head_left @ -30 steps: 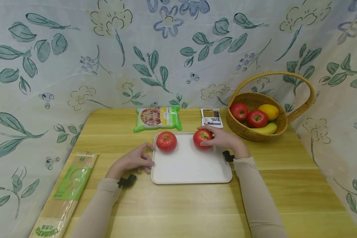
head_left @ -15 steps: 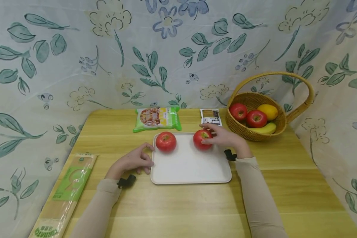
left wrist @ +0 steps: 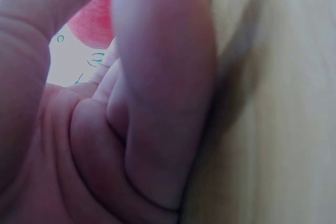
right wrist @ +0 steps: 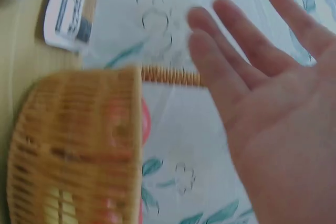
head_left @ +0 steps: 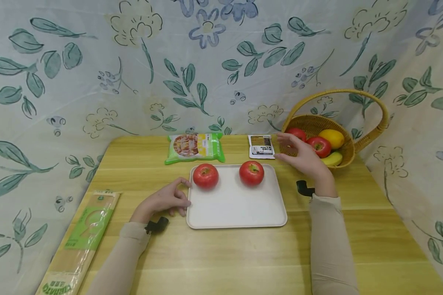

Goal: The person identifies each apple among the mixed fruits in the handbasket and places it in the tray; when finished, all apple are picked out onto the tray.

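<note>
On the white tray (head_left: pixel 236 207) stand two red apples, a left apple (head_left: pixel 205 176) and a right apple (head_left: pixel 251 173), both along its far side. My left hand (head_left: pixel 166 196) rests on the table with thumb and index fingertips at the tray's left edge, fingers loosely bent. My right hand (head_left: pixel 304 157) holds nothing; its fingers are spread apart in the right wrist view, beside the wicker basket (right wrist: pixel 73 135). In the head view that hand overlaps the basket's left side and partly hides a red apple (head_left: pixel 296 134). Also inside are another apple (head_left: pixel 319 146), a yellow lemon-like fruit (head_left: pixel 331 139) and a banana (head_left: pixel 333 159).
Behind the tray lies a green food packet (head_left: pixel 195 147). A small white-and-brown sachet (head_left: pixel 261 146) lies between it and the basket. At the left table edge is a long clear noodle-like package (head_left: pixel 86 241). The basket's tall handle (head_left: pixel 382 110) arches above it; patterned cloth (head_left: pixel 206 82) hangs behind.
My right hand has let go of the right apple on the tray and moved right and away to the basket. My left hand stays at the tray's edge.
</note>
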`<state>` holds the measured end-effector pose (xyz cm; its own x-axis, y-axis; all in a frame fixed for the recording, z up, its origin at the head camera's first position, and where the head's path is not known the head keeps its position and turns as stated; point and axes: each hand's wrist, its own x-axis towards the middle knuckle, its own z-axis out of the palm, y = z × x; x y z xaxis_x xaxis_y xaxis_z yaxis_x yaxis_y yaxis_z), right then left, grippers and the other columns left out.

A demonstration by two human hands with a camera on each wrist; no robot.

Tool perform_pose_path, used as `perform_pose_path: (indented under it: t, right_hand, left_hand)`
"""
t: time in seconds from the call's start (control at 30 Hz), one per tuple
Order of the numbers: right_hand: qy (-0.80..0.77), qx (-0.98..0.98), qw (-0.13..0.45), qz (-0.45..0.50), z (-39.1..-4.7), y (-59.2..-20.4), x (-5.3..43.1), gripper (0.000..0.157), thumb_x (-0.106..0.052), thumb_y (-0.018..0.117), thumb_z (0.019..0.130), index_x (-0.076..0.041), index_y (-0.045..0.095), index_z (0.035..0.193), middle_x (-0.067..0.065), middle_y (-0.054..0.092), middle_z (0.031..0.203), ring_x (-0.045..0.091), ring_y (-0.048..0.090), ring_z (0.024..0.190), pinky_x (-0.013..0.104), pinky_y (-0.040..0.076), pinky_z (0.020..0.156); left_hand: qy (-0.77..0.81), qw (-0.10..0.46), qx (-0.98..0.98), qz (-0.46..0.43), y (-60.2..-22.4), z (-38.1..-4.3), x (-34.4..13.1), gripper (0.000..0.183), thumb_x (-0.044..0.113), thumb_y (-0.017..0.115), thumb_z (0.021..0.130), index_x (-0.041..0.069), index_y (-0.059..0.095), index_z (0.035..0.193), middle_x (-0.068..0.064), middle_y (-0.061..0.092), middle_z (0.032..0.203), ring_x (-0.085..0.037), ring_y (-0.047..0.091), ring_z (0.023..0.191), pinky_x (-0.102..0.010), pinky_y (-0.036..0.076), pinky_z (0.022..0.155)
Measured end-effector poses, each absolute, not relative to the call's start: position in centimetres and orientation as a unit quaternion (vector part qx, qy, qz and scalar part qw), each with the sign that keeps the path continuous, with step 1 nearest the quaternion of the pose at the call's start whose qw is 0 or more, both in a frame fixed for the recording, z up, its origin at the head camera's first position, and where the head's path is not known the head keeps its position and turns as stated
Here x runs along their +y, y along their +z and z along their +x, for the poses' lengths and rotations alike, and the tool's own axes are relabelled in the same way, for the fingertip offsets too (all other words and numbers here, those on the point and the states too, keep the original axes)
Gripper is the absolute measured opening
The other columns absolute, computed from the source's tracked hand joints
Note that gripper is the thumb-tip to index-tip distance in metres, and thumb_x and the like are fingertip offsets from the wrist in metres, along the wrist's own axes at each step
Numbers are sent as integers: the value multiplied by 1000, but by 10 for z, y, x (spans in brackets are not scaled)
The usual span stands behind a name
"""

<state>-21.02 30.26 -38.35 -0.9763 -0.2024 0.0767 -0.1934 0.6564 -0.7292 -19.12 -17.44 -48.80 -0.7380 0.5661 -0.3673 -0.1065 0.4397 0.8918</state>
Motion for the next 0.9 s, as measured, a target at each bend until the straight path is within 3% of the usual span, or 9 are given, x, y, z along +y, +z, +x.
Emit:
perform_pose_path:
  t: [0.27,0.47,0.53,0.7,0.9]
  right_hand:
    - [-461,881,-110,-13,-206,-385,346,78,-35,77,98,-21,37,163,16,46,165,38,41,154,59,31,128]
    - [-482,863,-143,52,-211,-398,376,79,-39,77,98,-35,35,164,8,38,172,34,34,159,54,25,132]
    - [-478,864,-143,67,-213,-402,384,80,-40,76,98,-35,33,165,6,34,174,32,30,160,53,22,133]
    - [-449,885,-96,77,-221,-412,402,92,-50,73,98,-31,21,170,12,19,179,42,19,163,69,17,129]
    - [-422,902,-53,72,-227,-418,415,99,-53,72,98,-23,12,172,23,11,178,55,19,158,77,23,121]
  left_hand:
    - [509,329,781,151,-490,-193,-173,65,22,79,95,12,39,145,-8,77,84,-17,74,65,-27,51,52]
    - [507,328,783,149,-491,-194,-173,65,23,80,95,14,40,145,-8,77,85,-18,74,65,-27,51,52]
    - [507,327,784,150,-491,-194,-173,65,23,80,95,14,40,145,-8,77,85,-19,74,66,-27,51,52]
    - [508,324,784,150,-491,-194,-174,64,23,80,95,14,40,144,-8,77,85,-19,74,66,-27,51,52]
    - [509,328,782,147,-492,-191,-174,65,22,80,95,13,39,144,-8,77,84,-19,74,65,-27,51,52]
